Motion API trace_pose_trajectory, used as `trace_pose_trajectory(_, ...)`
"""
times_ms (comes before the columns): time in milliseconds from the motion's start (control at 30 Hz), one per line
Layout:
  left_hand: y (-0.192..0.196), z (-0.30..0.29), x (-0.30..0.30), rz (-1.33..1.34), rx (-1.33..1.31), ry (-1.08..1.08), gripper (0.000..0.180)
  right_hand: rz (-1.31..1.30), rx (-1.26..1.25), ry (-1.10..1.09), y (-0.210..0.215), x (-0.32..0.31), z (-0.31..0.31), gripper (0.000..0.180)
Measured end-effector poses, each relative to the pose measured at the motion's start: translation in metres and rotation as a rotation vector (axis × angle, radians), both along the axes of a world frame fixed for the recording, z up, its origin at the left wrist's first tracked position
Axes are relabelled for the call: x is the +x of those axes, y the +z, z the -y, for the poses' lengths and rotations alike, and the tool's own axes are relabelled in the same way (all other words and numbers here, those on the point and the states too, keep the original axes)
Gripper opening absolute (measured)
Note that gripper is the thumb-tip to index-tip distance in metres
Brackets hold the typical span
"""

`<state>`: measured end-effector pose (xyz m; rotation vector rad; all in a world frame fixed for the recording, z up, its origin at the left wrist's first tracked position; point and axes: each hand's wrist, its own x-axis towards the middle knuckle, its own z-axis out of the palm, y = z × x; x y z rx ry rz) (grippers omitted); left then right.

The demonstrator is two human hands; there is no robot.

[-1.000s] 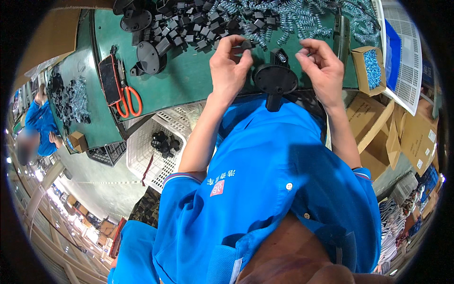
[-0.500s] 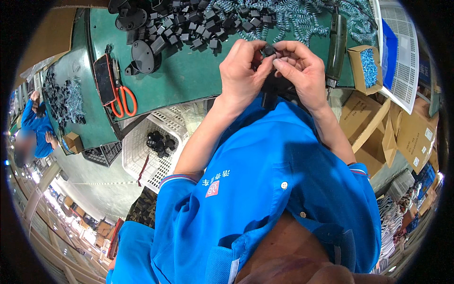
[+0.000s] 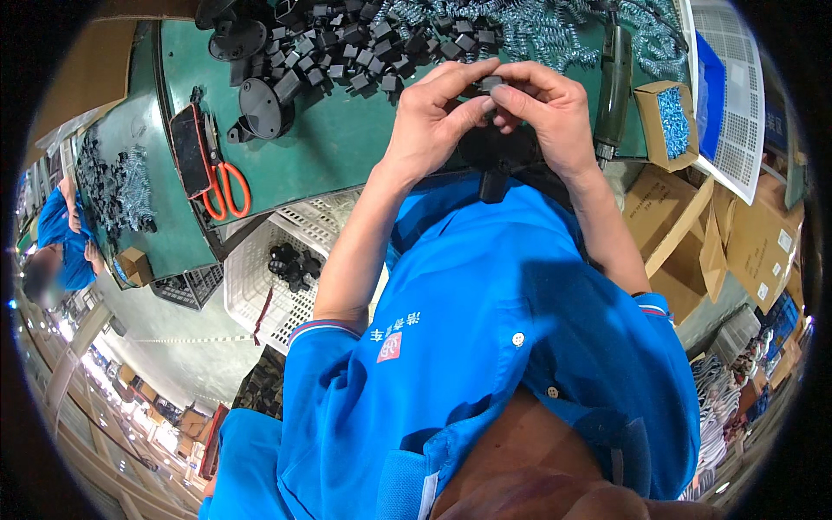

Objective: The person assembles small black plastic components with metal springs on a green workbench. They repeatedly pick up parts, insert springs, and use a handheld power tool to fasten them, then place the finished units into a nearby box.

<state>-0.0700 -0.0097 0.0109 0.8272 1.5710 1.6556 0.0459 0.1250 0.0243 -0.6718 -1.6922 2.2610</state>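
My left hand [image 3: 433, 121] and my right hand [image 3: 556, 117] meet over the near edge of the green workbench [image 3: 329, 154]. Both are closed, their fingertips pinching a small black plastic piece [image 3: 490, 83], mostly covered by the fingers. Just below it, close to my body, sits a larger black plastic part [image 3: 492, 184] with a stubby post; my hands hide some of it. Beyond my fingers lies a heap of black square plastic blocks [image 3: 360, 56]. Bluish metal coil springs [image 3: 542, 39] are piled beside them.
A green power screwdriver [image 3: 615, 87] and a cardboard box of blue screws [image 3: 674, 126] are at right. To the left lie a phone [image 3: 187, 143], orange-handled scissors [image 3: 227, 192] and round black parts [image 3: 263, 108]. A white basket [image 3: 247, 290] stands below; a co-worker [image 3: 65, 230] sits far left.
Both hands have shifted slightly up, and my fingers have re-gripped around the small black piece. The larger black part now shows more clearly beneath them.
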Motion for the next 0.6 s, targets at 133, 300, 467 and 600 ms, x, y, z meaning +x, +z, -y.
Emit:
trace_pose_trajectory(133,-0.004,-0.008,0.019,-0.487,0.056,0.182,0.036,-0.045,-0.227,-0.071,-0.002,0.012,-0.001,0.021)
trace_pose_trajectory(300,-0.002,-0.002,0.018,-0.608,-0.231,0.308,0.049,-0.034,0.063,-0.299,0.004,0.029,-0.015,0.023)
trace_pose_trajectory(467,-0.009,0.005,0.024,-0.632,-0.509,0.157,0.049,0.157,0.459,-0.086,-0.004,0.049,-0.027,0.023)
trace_pose_trajectory(600,-0.015,-0.003,0.032,-0.708,-0.495,0.140,0.049,0.031,0.542,-0.143,-0.006,0.046,-0.007,0.027)
